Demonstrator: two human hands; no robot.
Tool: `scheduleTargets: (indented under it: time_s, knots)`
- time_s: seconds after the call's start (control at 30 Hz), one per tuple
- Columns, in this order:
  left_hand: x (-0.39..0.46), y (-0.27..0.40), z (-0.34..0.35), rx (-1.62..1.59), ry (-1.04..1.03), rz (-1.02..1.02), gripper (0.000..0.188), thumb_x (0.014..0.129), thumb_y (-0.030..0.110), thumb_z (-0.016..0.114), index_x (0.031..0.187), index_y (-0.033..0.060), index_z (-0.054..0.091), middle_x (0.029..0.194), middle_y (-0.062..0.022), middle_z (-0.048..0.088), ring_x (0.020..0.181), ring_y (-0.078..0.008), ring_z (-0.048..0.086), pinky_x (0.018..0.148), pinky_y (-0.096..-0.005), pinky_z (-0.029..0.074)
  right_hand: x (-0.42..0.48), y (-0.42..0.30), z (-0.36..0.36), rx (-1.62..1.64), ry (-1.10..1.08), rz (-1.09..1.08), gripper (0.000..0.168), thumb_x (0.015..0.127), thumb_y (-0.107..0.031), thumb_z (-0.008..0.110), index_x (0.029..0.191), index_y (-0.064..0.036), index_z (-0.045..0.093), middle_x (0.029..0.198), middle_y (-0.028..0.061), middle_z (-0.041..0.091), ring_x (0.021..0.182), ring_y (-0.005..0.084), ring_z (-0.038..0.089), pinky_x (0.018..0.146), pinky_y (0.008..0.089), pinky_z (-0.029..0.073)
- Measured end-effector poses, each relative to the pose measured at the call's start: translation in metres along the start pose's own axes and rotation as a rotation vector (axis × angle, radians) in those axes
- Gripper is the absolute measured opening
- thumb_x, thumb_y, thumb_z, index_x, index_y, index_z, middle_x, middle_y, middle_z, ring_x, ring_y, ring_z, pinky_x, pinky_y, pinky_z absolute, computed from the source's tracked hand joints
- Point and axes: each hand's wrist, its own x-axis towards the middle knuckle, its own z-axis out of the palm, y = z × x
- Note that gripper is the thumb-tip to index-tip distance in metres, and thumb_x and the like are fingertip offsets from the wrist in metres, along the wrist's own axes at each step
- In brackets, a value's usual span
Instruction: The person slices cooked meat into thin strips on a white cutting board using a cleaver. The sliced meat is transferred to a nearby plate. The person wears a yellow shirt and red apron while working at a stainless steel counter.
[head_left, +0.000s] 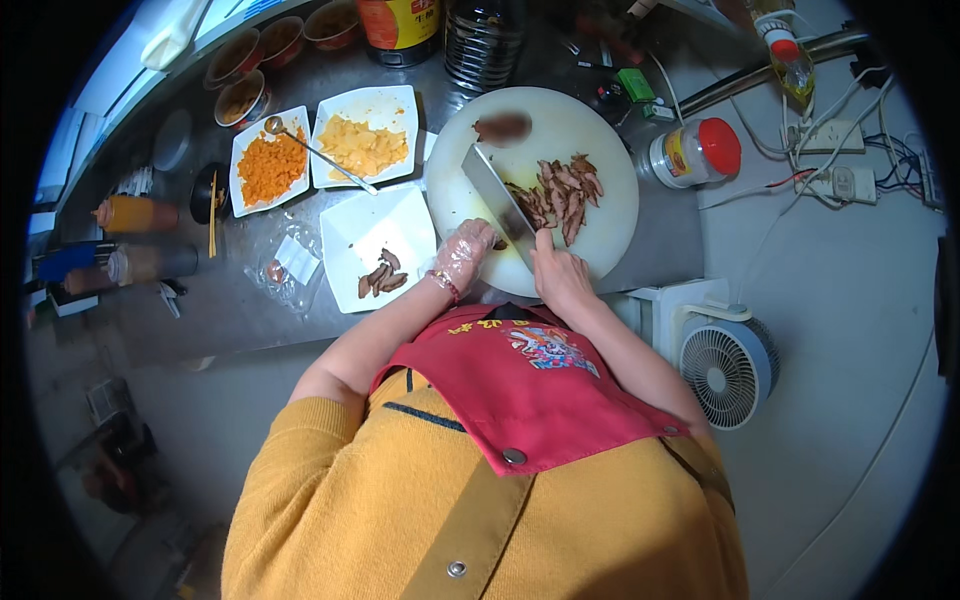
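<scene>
On a round white cutting board (592, 262), my right hand (559, 271) grips the handle of a cleaver (499, 195), its broad blade slanting up and left. Gloved in clear plastic, my left hand (463, 255) presses a piece of dark cooked meat (500, 244) against the board, just left of the blade. Sliced meat (566, 195) lies in a heap right of the cleaver. A further dark piece of meat (506, 128), partly blurred, is near the board's far edge. Several meat slices (384, 276) rest in a white square dish (341, 232) left of my left hand.
Diced orange food (271, 171) and pale yellow pieces (364, 146) fill two white dishes; a metal spoon (322, 156) lies across them. Large bottles (486, 45) stand behind the board. Right are a red-lidded jar (694, 153) and a fan (724, 371). A plastic bag (289, 266) lies left.
</scene>
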Motion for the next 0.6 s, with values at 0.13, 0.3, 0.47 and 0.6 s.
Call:
scheduleTargets:
  time_s: [0.13, 0.3, 0.47, 0.6]
  knots:
    - [0.003, -0.003, -0.003, 0.024, -0.053, -0.007, 0.015, 0.084, 0.007, 0.055, 0.099, 0.0066, 0.057, 0.095, -0.0146, 0.058, 0.096, -0.0357, 0.059, 0.080, -0.0447, 0.049, -0.015, -0.005, -0.010, -0.094, -0.013, -0.085, 0.019, 0.100, -0.015, 0.047, 0.109, -0.002, 0.037, 0.068, 0.0254, 0.063, 0.066, 0.0499, 0.062, 0.062, 0.0602, 0.047]
    - [0.003, -0.001, -0.002, 0.026, -0.057, -0.026, 0.015, 0.083, 0.007, 0.056, 0.097, 0.0069, 0.057, 0.095, -0.0140, 0.058, 0.096, -0.0352, 0.059, 0.080, -0.0444, 0.049, -0.017, -0.005, -0.006, -0.105, -0.054, -0.093, 0.027, 0.099, -0.014, 0.046, 0.118, 0.003, 0.036, 0.068, 0.0260, 0.063, 0.067, 0.0487, 0.063, 0.064, 0.0599, 0.048]
    - [0.001, -0.005, 0.000, 0.026, -0.059, -0.009, 0.014, 0.082, 0.007, 0.057, 0.096, 0.0074, 0.056, 0.096, -0.0133, 0.058, 0.096, -0.0347, 0.058, 0.080, -0.0441, 0.049, -0.009, -0.015, -0.016, -0.025, -0.224, 0.058, 0.039, 0.081, -0.003, 0.058, 0.113, -0.001, 0.036, 0.087, 0.0309, 0.066, 0.087, 0.0518, 0.064, 0.080, 0.0619, 0.046]
    - [0.002, -0.005, -0.001, 0.008, -0.037, 0.026, 0.014, 0.081, 0.006, 0.057, 0.094, 0.0078, 0.055, 0.095, -0.0130, 0.057, 0.095, -0.0347, 0.058, 0.079, -0.0442, 0.050, -0.009, -0.012, -0.012, -0.046, -0.157, -0.018, 0.030, 0.093, -0.008, 0.049, 0.116, 0.004, 0.035, 0.077, 0.0298, 0.064, 0.076, 0.0516, 0.064, 0.072, 0.0613, 0.048]
